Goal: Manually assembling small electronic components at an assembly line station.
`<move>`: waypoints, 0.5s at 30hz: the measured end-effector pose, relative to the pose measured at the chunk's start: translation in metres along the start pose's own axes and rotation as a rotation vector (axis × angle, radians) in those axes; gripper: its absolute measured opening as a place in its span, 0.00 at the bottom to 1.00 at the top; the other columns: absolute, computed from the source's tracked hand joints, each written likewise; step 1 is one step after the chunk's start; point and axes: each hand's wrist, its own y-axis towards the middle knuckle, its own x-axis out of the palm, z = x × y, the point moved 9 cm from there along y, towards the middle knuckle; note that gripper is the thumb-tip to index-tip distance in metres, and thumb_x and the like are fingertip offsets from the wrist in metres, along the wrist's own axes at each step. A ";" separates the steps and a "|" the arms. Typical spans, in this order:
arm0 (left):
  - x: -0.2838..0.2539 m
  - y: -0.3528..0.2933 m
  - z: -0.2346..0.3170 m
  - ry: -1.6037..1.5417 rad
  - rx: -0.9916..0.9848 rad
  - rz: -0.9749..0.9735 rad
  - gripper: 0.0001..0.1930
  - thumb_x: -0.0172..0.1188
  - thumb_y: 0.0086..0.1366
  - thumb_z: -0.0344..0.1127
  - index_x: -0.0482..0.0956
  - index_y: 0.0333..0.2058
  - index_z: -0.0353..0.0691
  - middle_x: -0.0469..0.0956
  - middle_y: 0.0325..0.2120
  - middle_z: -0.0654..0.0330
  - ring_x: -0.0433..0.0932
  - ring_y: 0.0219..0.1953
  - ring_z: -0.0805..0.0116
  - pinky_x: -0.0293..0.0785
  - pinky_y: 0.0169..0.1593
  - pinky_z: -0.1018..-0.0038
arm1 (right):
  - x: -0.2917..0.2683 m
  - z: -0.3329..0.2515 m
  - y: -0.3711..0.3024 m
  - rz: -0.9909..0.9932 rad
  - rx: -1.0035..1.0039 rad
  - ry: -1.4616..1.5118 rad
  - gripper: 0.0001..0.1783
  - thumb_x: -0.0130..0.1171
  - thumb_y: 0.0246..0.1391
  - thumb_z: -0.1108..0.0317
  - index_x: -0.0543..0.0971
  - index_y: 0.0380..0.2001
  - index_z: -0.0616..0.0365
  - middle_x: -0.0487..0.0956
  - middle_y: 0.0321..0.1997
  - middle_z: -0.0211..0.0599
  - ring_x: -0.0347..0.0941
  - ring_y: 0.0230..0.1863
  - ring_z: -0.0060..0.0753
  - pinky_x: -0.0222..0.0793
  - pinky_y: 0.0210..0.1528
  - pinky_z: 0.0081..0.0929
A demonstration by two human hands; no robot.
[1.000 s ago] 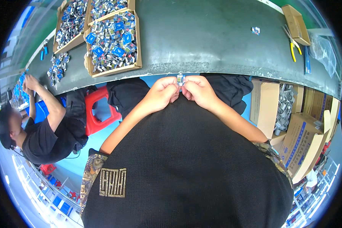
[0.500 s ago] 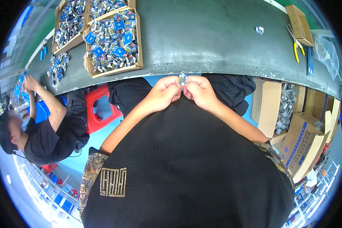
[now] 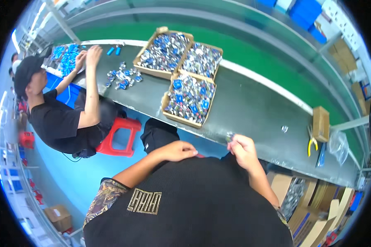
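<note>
My right hand [image 3: 243, 151] is raised over the bench's near edge, its thumb and fingers pinching a small circuit board [image 3: 230, 136]. Blur hides the board's details. In front of my body, my left hand [image 3: 176, 151] is held with its fingers loosely curved, thumb and index a little apart, nothing visible in it. Nearest to both hands on the bench is an open cardboard tray [image 3: 165, 103] heaped with similar small blue and silvery boards. One single board [image 3: 284, 129] lies alone on the bench to the right.
Behind stand two more filled trays [image 3: 137, 62], with a loose pile of boards [image 3: 123, 77] to their left. Yellow-handled pliers [image 3: 313, 147], a small carton [image 3: 320, 123] and a plastic bag [image 3: 339, 147] lie right. A co-worker [image 3: 55, 119] sits left beside a red stool [image 3: 118, 136].
My hands have parted: the right took the board away to the right, while the left stays near my body. The view has swung, showing more of the bench and the co-worker.
</note>
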 end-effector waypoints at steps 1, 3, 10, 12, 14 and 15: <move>0.008 0.000 -0.015 0.076 0.062 0.019 0.23 0.54 0.68 0.52 0.80 0.41 0.34 0.81 0.31 0.61 0.75 0.36 0.76 0.72 0.43 0.75 | 0.007 -0.021 0.015 -0.014 -0.071 -0.076 0.12 0.49 0.55 0.70 0.74 0.20 0.60 0.72 0.20 0.26 0.65 0.22 0.17 0.59 0.26 0.18; 0.020 -0.003 -0.023 0.055 -0.113 -0.077 0.26 0.52 0.67 0.55 0.81 0.40 0.34 0.81 0.28 0.60 0.77 0.34 0.74 0.72 0.43 0.72 | 0.019 -0.043 0.043 -0.075 -0.099 -0.251 0.11 0.49 0.56 0.70 0.75 0.22 0.60 0.73 0.20 0.27 0.65 0.23 0.17 0.60 0.26 0.19; 0.011 -0.020 -0.004 0.006 -0.024 -0.032 0.15 0.56 0.67 0.43 0.80 0.35 0.34 0.79 0.26 0.63 0.73 0.30 0.76 0.71 0.38 0.76 | 0.021 -0.103 0.088 0.073 -0.322 -0.591 0.13 0.56 0.58 0.63 0.77 0.28 0.64 0.74 0.21 0.32 0.66 0.24 0.19 0.63 0.27 0.25; 0.004 -0.027 0.003 -0.005 0.050 0.051 0.12 0.57 0.66 0.39 0.80 0.34 0.34 0.79 0.26 0.63 0.73 0.30 0.77 0.71 0.38 0.76 | -0.020 -0.096 0.076 0.223 -0.199 -0.578 0.10 0.58 0.58 0.65 0.78 0.31 0.62 0.74 0.21 0.28 0.66 0.24 0.17 0.64 0.28 0.21; -0.004 -0.033 0.000 0.061 0.083 0.086 0.12 0.57 0.66 0.38 0.80 0.34 0.33 0.79 0.26 0.62 0.73 0.30 0.76 0.71 0.38 0.76 | -0.074 -0.093 0.048 0.426 -0.201 -0.567 0.09 0.59 0.57 0.65 0.79 0.33 0.61 0.76 0.22 0.28 0.68 0.26 0.17 0.67 0.30 0.21; -0.008 -0.038 -0.004 0.057 0.114 0.106 0.11 0.57 0.66 0.37 0.79 0.33 0.33 0.79 0.25 0.62 0.73 0.30 0.76 0.71 0.38 0.76 | -0.104 -0.085 0.034 0.532 -0.184 -0.592 0.09 0.59 0.56 0.66 0.79 0.33 0.61 0.77 0.23 0.29 0.70 0.26 0.17 0.67 0.30 0.21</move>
